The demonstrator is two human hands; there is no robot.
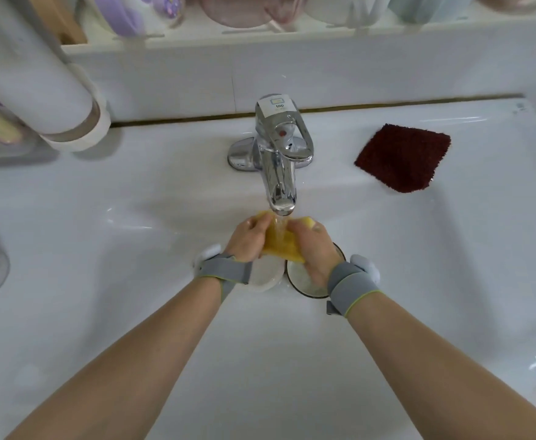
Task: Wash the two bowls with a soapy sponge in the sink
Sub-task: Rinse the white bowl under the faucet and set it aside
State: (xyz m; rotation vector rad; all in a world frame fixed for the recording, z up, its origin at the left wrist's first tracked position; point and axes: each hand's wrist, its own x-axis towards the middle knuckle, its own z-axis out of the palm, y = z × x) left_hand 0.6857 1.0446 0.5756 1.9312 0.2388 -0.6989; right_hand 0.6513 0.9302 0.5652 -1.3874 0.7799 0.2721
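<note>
While water runs from the faucet [278, 173], the yellow sponge [281, 244] is gripped under the stream by the left hand [247, 239] and right hand [319, 249], fingers curled round its ends. Below the hands, a white bowl [265, 276] and a dark-rimmed bowl [303, 281] are seen side by side in the sink [133, 249]. A dark red cloth [403, 157] is laid on the ledge.

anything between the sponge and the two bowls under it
Nothing visible. Both hands, left hand and right hand, grip the yellow sponge under the tap's stream, directly above the white bowl and the dark-rimmed bowl in the sink.
</note>
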